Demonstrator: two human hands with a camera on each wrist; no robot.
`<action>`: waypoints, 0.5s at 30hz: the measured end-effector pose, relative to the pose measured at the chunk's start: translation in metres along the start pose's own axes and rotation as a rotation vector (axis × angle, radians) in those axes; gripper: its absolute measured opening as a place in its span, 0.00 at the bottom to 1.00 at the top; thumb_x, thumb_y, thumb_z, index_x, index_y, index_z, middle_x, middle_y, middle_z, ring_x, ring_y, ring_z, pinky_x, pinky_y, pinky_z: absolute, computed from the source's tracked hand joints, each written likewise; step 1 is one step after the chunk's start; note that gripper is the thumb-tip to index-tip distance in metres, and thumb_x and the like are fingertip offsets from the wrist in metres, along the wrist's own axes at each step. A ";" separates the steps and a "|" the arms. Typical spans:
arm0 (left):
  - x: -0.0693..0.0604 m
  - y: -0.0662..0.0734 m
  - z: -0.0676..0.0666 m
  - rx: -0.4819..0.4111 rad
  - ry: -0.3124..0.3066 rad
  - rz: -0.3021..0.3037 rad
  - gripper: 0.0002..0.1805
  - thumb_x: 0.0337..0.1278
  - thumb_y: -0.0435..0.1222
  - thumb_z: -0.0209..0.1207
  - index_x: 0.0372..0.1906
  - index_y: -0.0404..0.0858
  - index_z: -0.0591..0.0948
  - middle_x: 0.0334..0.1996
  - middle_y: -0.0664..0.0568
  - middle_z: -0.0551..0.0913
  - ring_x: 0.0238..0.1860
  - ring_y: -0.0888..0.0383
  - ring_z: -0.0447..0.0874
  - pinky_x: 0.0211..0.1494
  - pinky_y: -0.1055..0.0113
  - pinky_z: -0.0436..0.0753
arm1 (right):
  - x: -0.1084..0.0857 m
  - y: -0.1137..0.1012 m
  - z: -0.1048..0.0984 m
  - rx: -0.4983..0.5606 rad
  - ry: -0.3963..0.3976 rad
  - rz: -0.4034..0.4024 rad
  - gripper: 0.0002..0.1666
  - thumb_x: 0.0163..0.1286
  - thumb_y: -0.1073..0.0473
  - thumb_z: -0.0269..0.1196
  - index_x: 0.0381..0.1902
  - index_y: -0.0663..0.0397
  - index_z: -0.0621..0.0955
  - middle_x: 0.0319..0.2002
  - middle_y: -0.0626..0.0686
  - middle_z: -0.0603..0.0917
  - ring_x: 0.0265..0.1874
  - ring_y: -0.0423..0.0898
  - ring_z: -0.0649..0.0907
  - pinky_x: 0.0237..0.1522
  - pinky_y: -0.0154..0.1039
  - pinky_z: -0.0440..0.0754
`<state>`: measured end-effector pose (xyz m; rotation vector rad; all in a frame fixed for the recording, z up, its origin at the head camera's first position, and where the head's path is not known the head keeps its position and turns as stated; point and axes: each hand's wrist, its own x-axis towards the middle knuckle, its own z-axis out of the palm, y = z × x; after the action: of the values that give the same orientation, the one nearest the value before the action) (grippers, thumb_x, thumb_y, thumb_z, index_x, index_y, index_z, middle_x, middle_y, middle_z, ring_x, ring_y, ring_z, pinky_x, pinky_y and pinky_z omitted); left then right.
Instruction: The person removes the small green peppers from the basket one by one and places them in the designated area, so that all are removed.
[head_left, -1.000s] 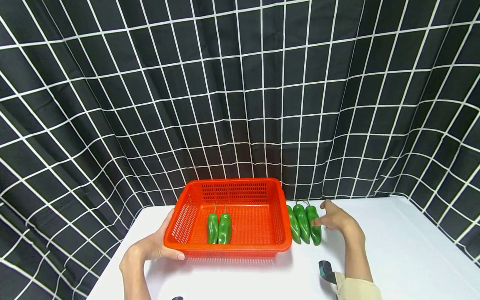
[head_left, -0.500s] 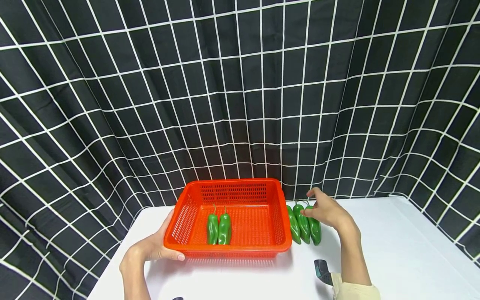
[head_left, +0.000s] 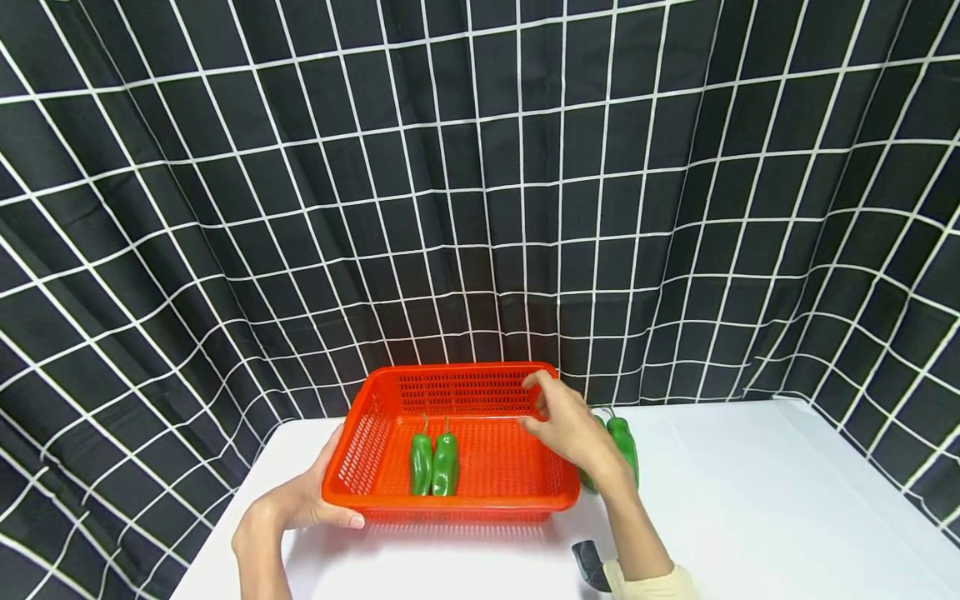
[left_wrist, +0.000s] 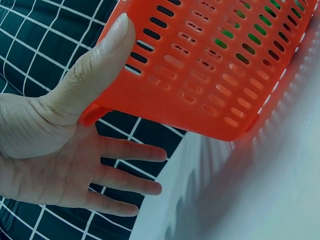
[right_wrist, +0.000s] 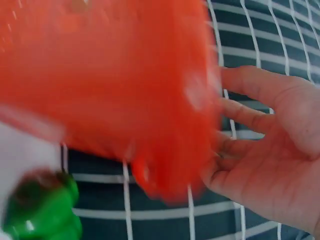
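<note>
A red plastic basket (head_left: 480,502) with slotted walls stands on the white table. Two green peppers (head_left: 446,467) lie side by side inside it, left of its middle. My left hand (head_left: 296,496) holds the basket's left front corner. In the left wrist view the thumb (left_wrist: 107,47) presses on the wall, and three fingers (left_wrist: 127,150) stretch out below the rim. My right hand (head_left: 566,421) hangs over the basket's right side with nothing visible in its fingers. Green peppers (head_left: 624,437) lie right of the basket, partly hidden behind the right arm.
A black cloth with a white grid (head_left: 480,183) hangs behind and at both sides. The white table (head_left: 735,500) extends to the right and in front of the basket. A dark wrist-worn device (head_left: 588,565) sits by the right sleeve (head_left: 652,585).
My right hand has moved left from the peppers beside the basket to over the basket's right side. The left hand stays at the basket's left corner, and the peppers inside lie unchanged.
</note>
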<state>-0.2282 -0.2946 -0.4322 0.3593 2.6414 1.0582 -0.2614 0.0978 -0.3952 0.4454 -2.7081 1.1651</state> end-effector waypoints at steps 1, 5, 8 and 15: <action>0.000 0.000 0.000 0.002 0.001 0.001 0.83 0.36 0.51 0.84 0.85 0.46 0.31 0.85 0.38 0.46 0.78 0.34 0.58 0.75 0.31 0.67 | 0.002 -0.003 0.008 0.003 -0.007 -0.015 0.26 0.63 0.66 0.73 0.58 0.57 0.78 0.37 0.55 0.82 0.39 0.49 0.81 0.38 0.39 0.79; -0.001 0.001 0.000 0.007 0.007 0.006 0.83 0.36 0.51 0.84 0.85 0.45 0.32 0.85 0.38 0.45 0.78 0.35 0.59 0.75 0.32 0.67 | 0.006 -0.010 0.038 0.002 -0.077 -0.065 0.27 0.64 0.66 0.74 0.59 0.55 0.78 0.31 0.51 0.78 0.32 0.45 0.76 0.32 0.34 0.73; -0.001 0.000 0.000 0.008 0.011 0.008 0.83 0.35 0.51 0.84 0.85 0.45 0.31 0.85 0.39 0.44 0.78 0.35 0.58 0.75 0.32 0.67 | 0.006 -0.012 0.057 -0.018 -0.141 -0.084 0.29 0.65 0.64 0.74 0.62 0.53 0.77 0.31 0.51 0.78 0.31 0.44 0.74 0.31 0.35 0.72; -0.004 0.001 0.000 0.015 0.014 0.023 0.82 0.35 0.50 0.84 0.85 0.43 0.34 0.85 0.39 0.45 0.78 0.36 0.61 0.75 0.34 0.68 | 0.005 -0.012 0.085 -0.051 -0.230 -0.124 0.31 0.65 0.65 0.73 0.65 0.51 0.78 0.47 0.58 0.87 0.46 0.53 0.82 0.46 0.49 0.83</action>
<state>-0.2248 -0.2954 -0.4312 0.3880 2.6652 1.0517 -0.2642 0.0267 -0.4436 0.7722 -2.8441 1.0683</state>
